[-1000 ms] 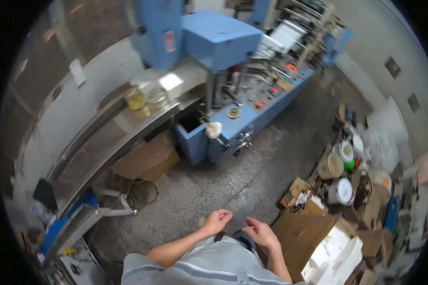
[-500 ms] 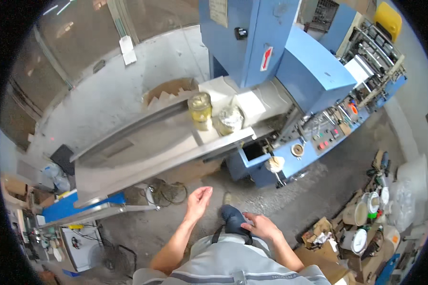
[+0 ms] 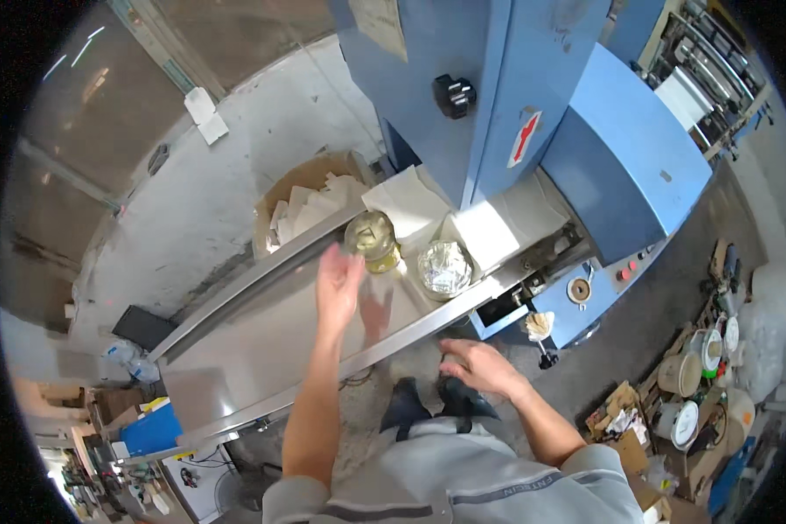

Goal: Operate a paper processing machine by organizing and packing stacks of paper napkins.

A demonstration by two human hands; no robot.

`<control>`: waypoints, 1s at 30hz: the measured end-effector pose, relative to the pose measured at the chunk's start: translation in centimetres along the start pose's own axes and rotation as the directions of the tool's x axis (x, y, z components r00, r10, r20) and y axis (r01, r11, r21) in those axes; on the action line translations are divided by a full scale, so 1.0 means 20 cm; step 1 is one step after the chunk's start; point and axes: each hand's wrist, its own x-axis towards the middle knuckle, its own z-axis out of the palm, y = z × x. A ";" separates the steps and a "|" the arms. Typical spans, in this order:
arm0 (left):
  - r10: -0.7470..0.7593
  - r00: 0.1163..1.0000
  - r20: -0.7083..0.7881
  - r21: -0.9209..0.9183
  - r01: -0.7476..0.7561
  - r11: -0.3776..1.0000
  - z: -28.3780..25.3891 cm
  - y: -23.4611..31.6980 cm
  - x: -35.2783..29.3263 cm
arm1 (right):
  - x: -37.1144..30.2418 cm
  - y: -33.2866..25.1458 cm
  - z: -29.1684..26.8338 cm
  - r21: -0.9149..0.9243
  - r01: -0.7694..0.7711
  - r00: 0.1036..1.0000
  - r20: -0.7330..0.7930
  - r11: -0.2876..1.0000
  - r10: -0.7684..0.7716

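Observation:
My left hand [image 3: 338, 284] reaches over the long metal tray [image 3: 262, 336], fingers stretched out and slightly blurred, holding nothing. Just beyond its fingertips stands a clear, round container with yellowish contents [image 3: 373, 237]; I cannot tell whether they touch. To the right of the container sits a silver, crumpled-looking round bundle [image 3: 445, 266]. Low in front of my body, my right hand [image 3: 480, 367] hangs with loosely bent fingers, also holding nothing. It is on the near side of the tray's edge.
A blue machine [image 3: 533, 122] with a black knob [image 3: 454, 94] rises at the far right of the tray. White sheets [image 3: 489, 234] lie at its outlet. Behind the tray stands a carton [image 3: 269, 210] of paper. Buckets [image 3: 678, 374] and boxes crowd the right floor.
I have come closer to the tray and machine. My left hand has moved forward over the tray, up to the yellowish container. The right hand stays low by my body.

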 end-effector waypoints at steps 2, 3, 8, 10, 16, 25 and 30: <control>0.092 0.995 0.032 -0.004 -0.092 0.996 0.03 0.02 0.10 | 0.03 -0.02 -0.01 0.000 -0.092 0.996 -0.014 0.996 0.092; 0.103 0.994 0.019 0.111 -0.105 0.988 0.03 0.04 0.12 | 0.02 -0.03 0.03 -0.003 -0.105 0.993 -0.051 0.995 0.104; 0.232 0.973 -0.005 0.187 -0.227 0.956 0.14 0.22 0.12 | -0.02 -0.13 0.07 0.115 -0.214 0.955 -0.185 0.970 0.233; 0.229 0.970 0.086 0.124 -0.239 0.963 0.18 0.20 0.04 | -0.02 -0.17 0.08 0.143 -0.262 0.936 -0.205 0.954 0.288; 0.421 0.869 0.260 0.270 -0.484 0.833 0.31 0.26 0.01 | 0.03 -0.16 0.05 0.129 -0.205 0.739 -0.629 0.970 0.240; 0.489 0.524 0.697 0.473 -0.849 0.236 0.60 0.27 0.31 | 0.44 0.00 -0.35 -0.469 -0.394 0.716 -0.696 0.790 -0.056; 0.468 0.488 0.737 0.506 -0.857 0.097 0.64 0.21 0.33 | 0.35 0.09 -0.32 -0.445 -0.392 0.654 -0.750 0.805 -0.096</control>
